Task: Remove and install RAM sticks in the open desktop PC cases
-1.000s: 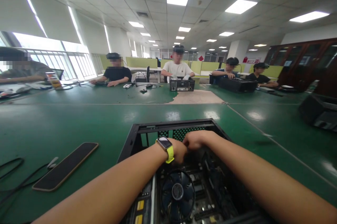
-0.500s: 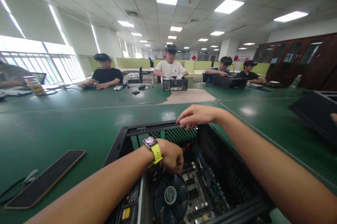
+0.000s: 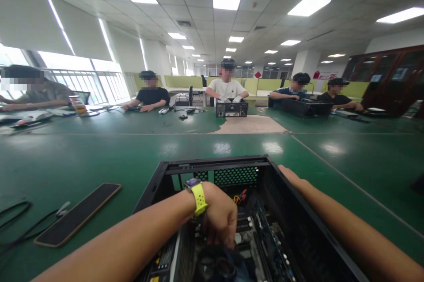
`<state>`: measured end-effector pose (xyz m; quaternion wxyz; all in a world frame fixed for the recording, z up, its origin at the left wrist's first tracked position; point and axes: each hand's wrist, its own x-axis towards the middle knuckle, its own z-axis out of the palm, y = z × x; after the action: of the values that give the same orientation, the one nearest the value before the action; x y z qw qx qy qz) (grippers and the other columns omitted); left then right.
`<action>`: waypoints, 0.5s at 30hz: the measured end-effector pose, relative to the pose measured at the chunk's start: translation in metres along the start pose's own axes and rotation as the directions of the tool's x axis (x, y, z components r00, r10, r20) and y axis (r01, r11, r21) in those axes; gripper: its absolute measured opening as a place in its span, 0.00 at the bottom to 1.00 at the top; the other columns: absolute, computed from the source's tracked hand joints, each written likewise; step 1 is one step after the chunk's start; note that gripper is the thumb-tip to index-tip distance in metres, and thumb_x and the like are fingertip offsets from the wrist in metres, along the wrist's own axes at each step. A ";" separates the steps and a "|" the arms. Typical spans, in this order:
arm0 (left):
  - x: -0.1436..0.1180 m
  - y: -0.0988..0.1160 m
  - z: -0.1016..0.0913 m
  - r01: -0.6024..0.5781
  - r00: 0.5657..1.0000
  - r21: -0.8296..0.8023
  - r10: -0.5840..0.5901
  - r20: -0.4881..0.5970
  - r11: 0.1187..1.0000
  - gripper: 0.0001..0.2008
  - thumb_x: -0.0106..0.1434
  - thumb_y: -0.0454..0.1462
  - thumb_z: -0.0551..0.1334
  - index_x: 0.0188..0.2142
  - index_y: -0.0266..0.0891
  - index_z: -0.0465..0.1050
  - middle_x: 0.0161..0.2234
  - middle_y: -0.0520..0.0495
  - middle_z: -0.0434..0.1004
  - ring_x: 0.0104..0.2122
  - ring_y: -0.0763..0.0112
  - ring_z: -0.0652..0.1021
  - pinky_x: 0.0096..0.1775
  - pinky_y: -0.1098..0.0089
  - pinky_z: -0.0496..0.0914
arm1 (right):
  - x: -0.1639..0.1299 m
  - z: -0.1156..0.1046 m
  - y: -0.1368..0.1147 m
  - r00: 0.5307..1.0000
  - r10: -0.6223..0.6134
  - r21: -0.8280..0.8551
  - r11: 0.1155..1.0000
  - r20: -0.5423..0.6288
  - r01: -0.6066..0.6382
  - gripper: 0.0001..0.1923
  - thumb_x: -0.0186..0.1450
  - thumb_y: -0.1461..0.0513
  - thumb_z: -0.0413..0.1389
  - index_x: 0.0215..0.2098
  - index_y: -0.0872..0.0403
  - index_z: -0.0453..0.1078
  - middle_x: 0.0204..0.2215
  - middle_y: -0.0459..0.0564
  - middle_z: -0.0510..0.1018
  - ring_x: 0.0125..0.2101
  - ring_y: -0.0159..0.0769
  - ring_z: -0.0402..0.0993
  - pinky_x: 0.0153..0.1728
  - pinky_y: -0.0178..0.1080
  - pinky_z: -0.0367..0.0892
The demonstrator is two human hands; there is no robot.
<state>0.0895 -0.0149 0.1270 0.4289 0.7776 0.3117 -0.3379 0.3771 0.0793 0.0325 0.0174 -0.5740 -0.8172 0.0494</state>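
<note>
A black computer case point(image 3: 217, 161) lies open in front of me, its inside facing up. My left hand point(image 3: 221, 213), with a yellow-strapped watch at the wrist, reaches down into it. The fingers are curled closed at the far edge of the dark CPU cooler fan point(image 3: 220, 268), which looks tilted and blurred at the bottom of the view. Beside it shows part of the motherboard point(image 3: 245, 240). My right hand point(image 3: 292, 177) is at the outer side of the case's far right corner; the case wall hides its fingers.
To the left on the green table point(image 3: 109, 158) lie a dark flat strip point(image 3: 79, 216) and a black cable point(image 3: 28, 233). Inside the case are coloured wires point(image 3: 241, 196) and an upright board point(image 3: 270, 240). Across the table several people work, one at another computer case point(image 3: 232, 108).
My right hand has moved from above the case's far edge down to its right outer side. The fan, flat before, now looks tilted under my left hand. The view has shifted left.
</note>
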 end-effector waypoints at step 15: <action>-0.016 -0.012 -0.009 0.354 0.818 0.407 -0.069 -0.570 0.842 0.16 0.56 0.37 0.56 0.41 0.39 0.77 0.40 0.41 0.79 0.38 0.60 0.77 0.33 0.68 0.68 | -0.019 -0.008 0.022 0.989 0.083 -0.180 0.982 0.123 -0.060 0.12 0.57 0.65 0.52 0.36 0.56 0.76 0.40 0.61 0.78 0.44 0.49 0.73 0.43 0.42 0.65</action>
<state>0.0735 -0.0051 0.1383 0.0689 0.8824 0.4085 -0.2231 0.4045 0.0690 0.0392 -0.0882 -0.5980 -0.7965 0.0148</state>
